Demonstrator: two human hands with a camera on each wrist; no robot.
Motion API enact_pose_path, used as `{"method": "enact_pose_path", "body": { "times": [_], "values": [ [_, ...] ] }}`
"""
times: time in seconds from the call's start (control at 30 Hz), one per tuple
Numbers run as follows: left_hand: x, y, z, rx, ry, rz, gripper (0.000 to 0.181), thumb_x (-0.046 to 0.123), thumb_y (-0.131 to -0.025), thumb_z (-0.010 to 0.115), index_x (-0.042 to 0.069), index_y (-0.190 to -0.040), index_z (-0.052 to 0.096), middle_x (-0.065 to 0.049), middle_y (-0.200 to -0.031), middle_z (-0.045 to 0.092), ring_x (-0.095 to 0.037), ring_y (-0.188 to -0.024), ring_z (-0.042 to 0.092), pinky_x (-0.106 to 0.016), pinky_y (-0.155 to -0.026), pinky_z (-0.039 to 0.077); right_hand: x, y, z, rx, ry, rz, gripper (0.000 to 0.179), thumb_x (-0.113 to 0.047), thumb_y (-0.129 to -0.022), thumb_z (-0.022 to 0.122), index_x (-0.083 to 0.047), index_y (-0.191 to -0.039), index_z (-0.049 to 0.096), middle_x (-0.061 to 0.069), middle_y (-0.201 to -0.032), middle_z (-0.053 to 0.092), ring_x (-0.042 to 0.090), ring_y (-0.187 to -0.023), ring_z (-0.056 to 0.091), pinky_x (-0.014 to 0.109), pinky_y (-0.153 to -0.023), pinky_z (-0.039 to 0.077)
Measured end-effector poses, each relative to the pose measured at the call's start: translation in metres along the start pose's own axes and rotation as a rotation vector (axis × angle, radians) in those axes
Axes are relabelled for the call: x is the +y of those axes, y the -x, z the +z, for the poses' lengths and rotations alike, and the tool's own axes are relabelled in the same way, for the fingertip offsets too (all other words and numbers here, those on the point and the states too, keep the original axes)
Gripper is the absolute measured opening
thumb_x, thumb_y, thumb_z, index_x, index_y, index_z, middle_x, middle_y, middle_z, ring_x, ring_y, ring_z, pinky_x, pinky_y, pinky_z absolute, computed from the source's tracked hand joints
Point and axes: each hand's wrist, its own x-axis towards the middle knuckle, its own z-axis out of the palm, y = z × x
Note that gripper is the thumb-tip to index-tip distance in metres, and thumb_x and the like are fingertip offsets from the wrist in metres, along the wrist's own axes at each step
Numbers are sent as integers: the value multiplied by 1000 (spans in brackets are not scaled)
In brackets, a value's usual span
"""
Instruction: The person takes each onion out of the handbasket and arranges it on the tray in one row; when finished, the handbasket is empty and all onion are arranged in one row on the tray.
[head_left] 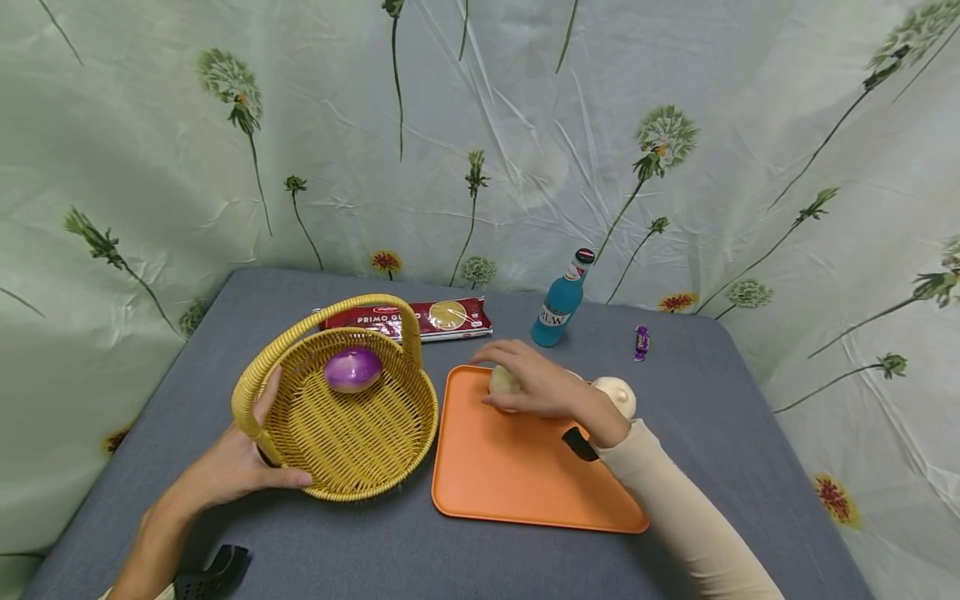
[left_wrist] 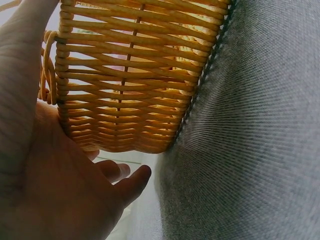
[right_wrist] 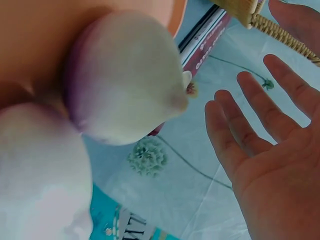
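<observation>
My left hand [head_left: 236, 462] rests against the left outer wall of a yellow wicker basket [head_left: 352, 467], thumb along its near side. In the left wrist view the fingertips stick out past the woven wall [left_wrist: 130, 100]. A glossy purple turnip-like vegetable [head_left: 352, 370] lies inside the basket. My right hand [head_left: 536, 382] hovers over the far side of an orange tray [head_left: 525, 479], above a pale round vegetable [head_left: 502, 382]. Its fingers are spread and apart from the white-and-purple turnip-like vegetable [right_wrist: 130, 80] in the right wrist view. Another whitish one [head_left: 617, 395] sits near the tray's far right corner.
Behind the basket lies a red biscuit packet [head_left: 450, 318]. A blue bottle [head_left: 558, 308] stands beyond the tray, with a small purple-wrapped sweet [head_left: 642, 342] to its right. Grey cloth [head_left: 337, 550] covers the table, and a flower-patterned curtain [head_left: 525, 125] hangs behind it.
</observation>
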Motion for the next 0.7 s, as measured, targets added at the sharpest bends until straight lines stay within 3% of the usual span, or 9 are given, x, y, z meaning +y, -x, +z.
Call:
{"method": "enact_pose_path", "body": {
  "times": [0.43,0.7],
  "values": [
    [1,0,0,-2,14,7,148,10,-64,94,25,-159,-19,-35,-161,10,12,-137,18,2,-103,13,-16,-17,6,-22,31,-107,45,-27,-94,72,-12,-134,59,8,-140,55,26,-133,47,46,-112,37],
    [0,-1,-1,10,-19,11,150,13,-62,96,24,-159,-18,-36,-160,11,11,-138,15,2,-103,11,-25,-24,9,-54,1,-117,46,-26,-95,70,-11,-136,58,8,-142,54,26,-135,45,46,-112,38]
  ]
}}
